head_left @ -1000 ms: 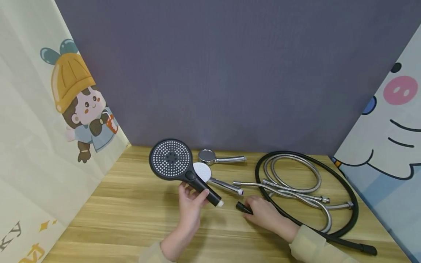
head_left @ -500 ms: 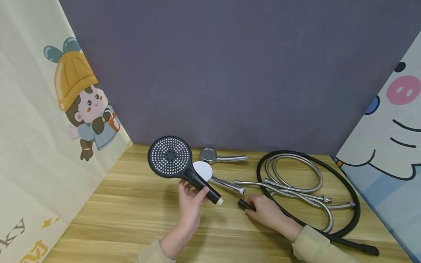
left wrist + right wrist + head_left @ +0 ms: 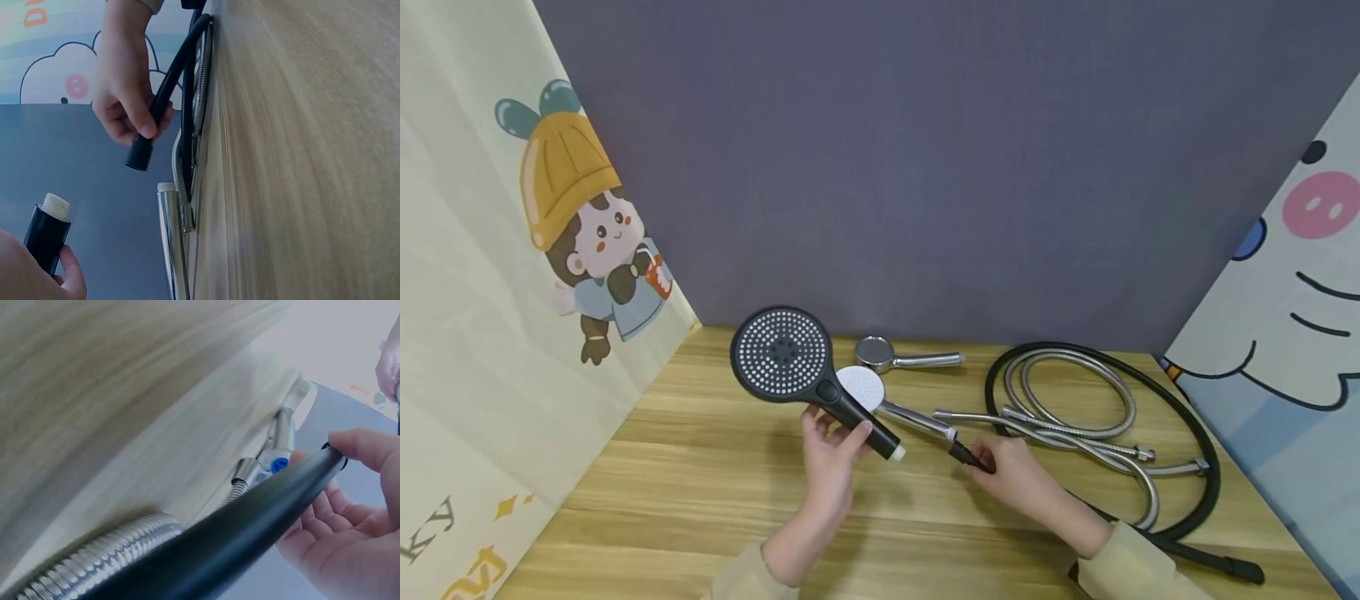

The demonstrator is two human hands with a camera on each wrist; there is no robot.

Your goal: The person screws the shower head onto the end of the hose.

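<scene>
My left hand [image 3: 829, 467] grips the handle of a black shower head [image 3: 781, 353] with white nozzles, held above the table with its face toward me. The handle's white threaded end [image 3: 55, 206] points toward the right hand. My right hand [image 3: 1013, 477] pinches a black shower hose [image 3: 164, 94] just behind its end fitting [image 3: 140, 155]. The fitting and the threaded end are apart, with a gap between them. In the right wrist view, the black hose [image 3: 244, 531] runs close past the camera, and the fingers hide part of its end.
A chrome shower head with a white face [image 3: 861, 387] and another chrome shower head [image 3: 874, 353] lie behind the hands. Silver metal hoses [image 3: 1127, 408] and the black hose's coil lie on the right of the wooden table [image 3: 647, 500]. A grey panel [image 3: 925, 167] stands behind.
My right hand has raised the black hose's end and moved it slightly to the right. The left hand and black shower head have shifted slightly left and up in the head view.
</scene>
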